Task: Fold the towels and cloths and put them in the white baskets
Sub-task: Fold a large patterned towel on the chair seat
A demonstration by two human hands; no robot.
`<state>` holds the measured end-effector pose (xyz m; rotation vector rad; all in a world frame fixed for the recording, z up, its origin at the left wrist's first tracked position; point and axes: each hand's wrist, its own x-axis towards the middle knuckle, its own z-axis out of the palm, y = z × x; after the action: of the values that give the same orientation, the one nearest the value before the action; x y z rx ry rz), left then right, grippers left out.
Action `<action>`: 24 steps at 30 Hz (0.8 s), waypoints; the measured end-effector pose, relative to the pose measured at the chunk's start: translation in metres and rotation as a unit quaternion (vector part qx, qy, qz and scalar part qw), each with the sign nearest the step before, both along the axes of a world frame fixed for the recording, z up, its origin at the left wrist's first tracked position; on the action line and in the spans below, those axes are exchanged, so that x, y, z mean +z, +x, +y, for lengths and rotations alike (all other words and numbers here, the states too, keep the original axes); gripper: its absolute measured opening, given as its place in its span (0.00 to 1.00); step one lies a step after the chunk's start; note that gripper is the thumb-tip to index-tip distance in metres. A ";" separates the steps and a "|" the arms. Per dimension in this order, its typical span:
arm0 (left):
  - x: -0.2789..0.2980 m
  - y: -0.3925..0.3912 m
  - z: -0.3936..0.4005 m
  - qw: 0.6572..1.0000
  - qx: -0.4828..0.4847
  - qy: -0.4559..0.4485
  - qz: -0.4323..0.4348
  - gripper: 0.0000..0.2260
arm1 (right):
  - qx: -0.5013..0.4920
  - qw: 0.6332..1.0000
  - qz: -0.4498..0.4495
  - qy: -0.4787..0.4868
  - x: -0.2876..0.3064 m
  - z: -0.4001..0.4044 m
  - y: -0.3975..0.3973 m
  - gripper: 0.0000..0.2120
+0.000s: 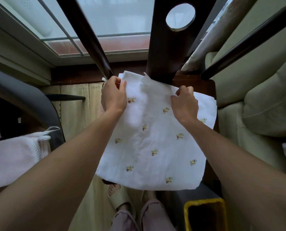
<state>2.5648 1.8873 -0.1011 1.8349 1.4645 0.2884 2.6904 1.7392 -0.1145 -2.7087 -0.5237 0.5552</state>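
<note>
A white cloth (155,140) with small yellow embroidered figures hangs in front of me, spread between my two hands. My left hand (113,95) pinches its upper left edge. My right hand (185,102) pinches the upper edge further right. The cloth's top rests against a dark wooden chair back (165,47). Its lower edge hangs free above my feet. A folded pale pink towel (14,157) lies at the left. No white basket is clearly in view.
The dark wooden chair stands right in front, with a window (105,22) behind it. A beige sofa (264,100) fills the right side. A yellow-rimmed bin (205,214) sits at the lower right. A dark curved chair (30,100) is at the left.
</note>
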 end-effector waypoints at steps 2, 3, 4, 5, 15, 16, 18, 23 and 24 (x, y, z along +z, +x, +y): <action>0.003 -0.003 -0.001 1.000 0.005 0.006 -0.007 0.08 | 0.012 1.000 0.009 0.025 0.011 -0.006 0.000 0.08; 0.005 -0.003 0.000 1.000 0.011 0.008 -0.008 0.08 | 0.014 0.999 0.003 0.053 0.017 -0.007 0.000 0.08; 0.008 -0.003 0.002 1.000 0.018 0.009 -0.008 0.07 | 0.010 0.996 -0.012 0.085 0.023 -0.007 0.001 0.08; 0.010 -0.002 0.004 1.000 0.023 0.010 -0.009 0.07 | 0.001 0.993 -0.028 0.117 0.026 -0.005 0.003 0.08; 0.007 -0.015 -0.004 0.998 -0.010 -0.054 -0.037 0.08 | 0.094 0.987 -0.026 0.126 -0.012 -0.006 -0.039 0.21; 0.009 -0.027 -0.008 0.996 -0.013 -0.071 -0.046 0.08 | 0.127 0.985 -0.027 0.114 -0.015 -0.013 -0.045 0.21; 0.011 -0.052 -0.015 0.991 -0.024 -0.123 -0.054 0.12 | 0.174 0.982 0.031 0.071 -0.021 -0.022 -0.053 0.22; 0.016 -0.124 -0.044 0.965 -0.104 -0.236 0.039 0.16 | 0.109 0.987 0.025 0.117 0.006 -0.029 -0.083 0.19; 0.016 -0.137 -0.049 0.960 -0.124 -0.240 0.069 0.17 | 0.103 0.986 0.030 0.130 0.014 -0.033 -0.095 0.19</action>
<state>2.4276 1.8384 -0.0851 1.6306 1.2389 -0.3019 2.5955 1.7063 -0.1002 -2.4001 -0.8057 0.5746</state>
